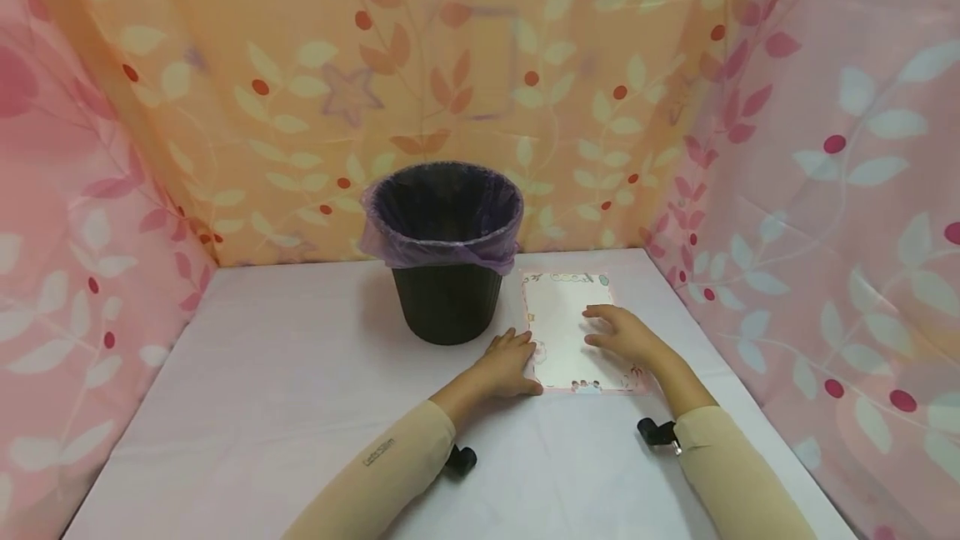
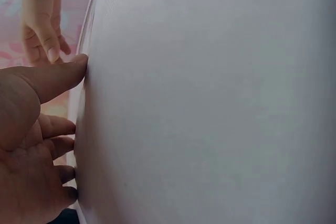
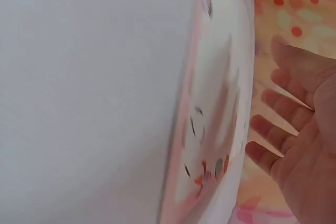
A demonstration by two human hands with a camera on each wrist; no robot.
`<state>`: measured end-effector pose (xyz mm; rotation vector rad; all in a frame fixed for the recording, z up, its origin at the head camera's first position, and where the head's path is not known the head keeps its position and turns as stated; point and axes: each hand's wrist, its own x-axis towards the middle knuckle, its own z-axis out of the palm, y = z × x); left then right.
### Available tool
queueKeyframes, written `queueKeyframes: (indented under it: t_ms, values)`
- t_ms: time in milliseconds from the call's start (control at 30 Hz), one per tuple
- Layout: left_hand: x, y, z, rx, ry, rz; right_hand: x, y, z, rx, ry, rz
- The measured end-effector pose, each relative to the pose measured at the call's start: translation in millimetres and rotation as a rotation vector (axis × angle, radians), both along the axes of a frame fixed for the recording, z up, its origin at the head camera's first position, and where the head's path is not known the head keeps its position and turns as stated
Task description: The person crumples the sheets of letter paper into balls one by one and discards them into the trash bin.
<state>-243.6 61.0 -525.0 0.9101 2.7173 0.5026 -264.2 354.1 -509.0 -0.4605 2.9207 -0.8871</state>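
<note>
A white sheet with a pink decorated border lies flat on the table, right of a black bin. My left hand rests at the sheet's left edge with fingers spread; in the left wrist view the left hand has its fingertips down at the surface. Over the right part of the sheet is my right hand, its fingers apart and holding nothing. The right wrist view shows the right hand raised off the sheet, fingers loosely bent.
A purple bag lines the bin and folds over its rim. The table has a white cover. Patterned cloth hangs behind it and on both sides.
</note>
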Motion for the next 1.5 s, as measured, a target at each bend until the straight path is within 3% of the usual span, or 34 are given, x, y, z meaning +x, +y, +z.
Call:
queueKeyframes:
  t_ms: [267, 433, 667, 833, 1100, 1500]
  values:
    - [8.4, -13.2, 4.6, -0.022, 0.007, 0.004, -26.2, 19, 8.8, -0.056, -0.059, -0.117]
    - [10.6, -20.7, 3.1, -0.042, 0.017, -0.007, -42.1, 23, 4.1, -0.076, -0.12, -0.153]
    - [17.2, -29.4, 3.2, 0.019, -0.034, -0.034, -56.5, 33, -6.2, -0.092, -0.124, -0.175]
    - [20.5, -31.1, -0.1, 0.099, -0.03, -0.034, -58.8, 41, -18.1, -0.063, -0.14, -0.193]
    - [22.6, -28.9, -5.5, 0.261, -0.011, 0.075, -64.0, 38, -26.7, 0.025, -0.127, -0.206]
    - [27.3, -28.5, -5.6, 0.218, -0.021, 0.099, -61.1, 28, -26.7, 0.117, -0.086, -0.201]
